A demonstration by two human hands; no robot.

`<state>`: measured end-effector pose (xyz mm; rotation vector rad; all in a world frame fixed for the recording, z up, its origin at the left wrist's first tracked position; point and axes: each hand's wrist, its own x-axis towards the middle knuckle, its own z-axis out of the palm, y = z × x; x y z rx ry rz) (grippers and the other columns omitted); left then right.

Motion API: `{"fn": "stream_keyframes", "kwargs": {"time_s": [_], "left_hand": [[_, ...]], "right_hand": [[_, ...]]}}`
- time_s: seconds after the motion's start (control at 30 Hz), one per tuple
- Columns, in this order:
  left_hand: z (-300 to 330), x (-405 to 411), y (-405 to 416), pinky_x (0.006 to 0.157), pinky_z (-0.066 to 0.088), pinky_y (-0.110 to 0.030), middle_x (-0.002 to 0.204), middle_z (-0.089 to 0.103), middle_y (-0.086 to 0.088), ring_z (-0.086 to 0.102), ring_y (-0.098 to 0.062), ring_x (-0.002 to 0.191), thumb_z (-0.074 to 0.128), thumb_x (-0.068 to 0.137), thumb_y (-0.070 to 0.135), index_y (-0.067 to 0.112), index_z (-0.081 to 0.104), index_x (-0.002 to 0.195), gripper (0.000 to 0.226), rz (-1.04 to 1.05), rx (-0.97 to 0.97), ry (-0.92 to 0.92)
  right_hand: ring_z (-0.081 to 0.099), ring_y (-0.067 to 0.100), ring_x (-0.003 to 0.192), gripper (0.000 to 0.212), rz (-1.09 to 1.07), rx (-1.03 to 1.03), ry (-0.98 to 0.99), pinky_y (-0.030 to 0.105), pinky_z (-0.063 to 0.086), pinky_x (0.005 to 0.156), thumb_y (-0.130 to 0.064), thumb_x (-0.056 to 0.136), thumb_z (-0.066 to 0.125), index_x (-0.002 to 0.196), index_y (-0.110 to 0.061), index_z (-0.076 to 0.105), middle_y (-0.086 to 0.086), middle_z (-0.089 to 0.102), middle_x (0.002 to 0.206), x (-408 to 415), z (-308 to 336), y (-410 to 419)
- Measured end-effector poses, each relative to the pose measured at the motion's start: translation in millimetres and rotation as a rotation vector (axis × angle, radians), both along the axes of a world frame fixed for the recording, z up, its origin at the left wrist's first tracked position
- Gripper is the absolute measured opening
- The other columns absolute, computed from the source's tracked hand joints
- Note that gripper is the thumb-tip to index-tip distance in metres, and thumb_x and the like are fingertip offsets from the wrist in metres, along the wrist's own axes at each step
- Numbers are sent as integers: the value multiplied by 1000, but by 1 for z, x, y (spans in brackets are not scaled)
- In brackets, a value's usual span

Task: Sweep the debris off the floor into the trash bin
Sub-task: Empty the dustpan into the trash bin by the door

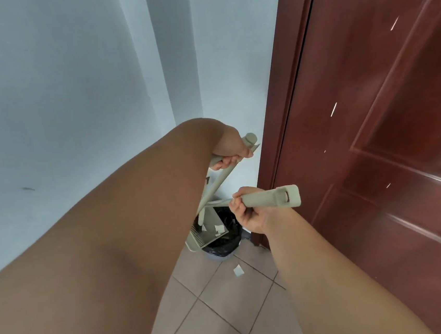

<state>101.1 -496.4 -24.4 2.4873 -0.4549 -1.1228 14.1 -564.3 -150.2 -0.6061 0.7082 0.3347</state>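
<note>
My left hand [229,149] grips a grey-beige long handle [222,179] that runs down to a dustpan [207,232]. The dustpan is tilted over a trash bin [226,243] lined with a black bag, in the corner by the door. White paper scraps [219,229] lie on the dustpan. My right hand [248,212] is closed on a second grey-beige handle [270,198], the broom's, whose flat end points right; the broom head is hidden behind my left arm. One white paper scrap [238,270] lies on the tiled floor just in front of the bin.
A dark red wooden door [372,123] and its frame fill the right side, close to my right hand. White walls [57,102] meet in a corner behind the bin. Beige floor tiles [224,316] show between my forearms.
</note>
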Motion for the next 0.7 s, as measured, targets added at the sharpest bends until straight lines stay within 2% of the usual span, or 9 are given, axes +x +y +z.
{"fn": "stream_keyframes", "kwargs": {"time_s": [0.23, 0.33, 0.47, 0.7], "left_hand": [[-9, 5, 6, 46, 27, -20, 47, 36, 5, 32, -8, 42, 48, 91, 32, 17, 38, 59, 37, 19, 32, 8], [-11, 7, 7, 48, 26, -20, 52, 35, 4, 30, -9, 45, 48, 92, 32, 18, 38, 60, 36, 40, 39, 15], [-8, 12, 9, 46, 26, -20, 48, 35, 6, 31, -8, 41, 50, 91, 32, 18, 40, 61, 34, 52, 26, 30], [-7, 19, 10, 45, 27, -20, 44, 37, 6, 32, -7, 38, 50, 90, 32, 18, 40, 61, 34, 39, 18, 46]], "right_hand": [[54, 7, 31, 15, 169, -82, 88, 15, 45, 31, -9, 93, 48, 79, -6, 49, 4, 54, 45, -26, -39, -12], [53, 7, 30, 15, 208, -153, 111, 14, 43, 30, -7, 93, 47, 79, -6, 49, 3, 53, 45, -32, -41, -16], [51, 8, 30, 13, 236, -238, 121, 14, 42, 29, -6, 92, 48, 79, -8, 47, 3, 49, 51, -29, -35, -23], [50, 4, 30, 22, 129, -60, 60, 12, 41, 29, -10, 94, 44, 72, -11, 43, 1, 49, 46, -34, -36, -32]]}}
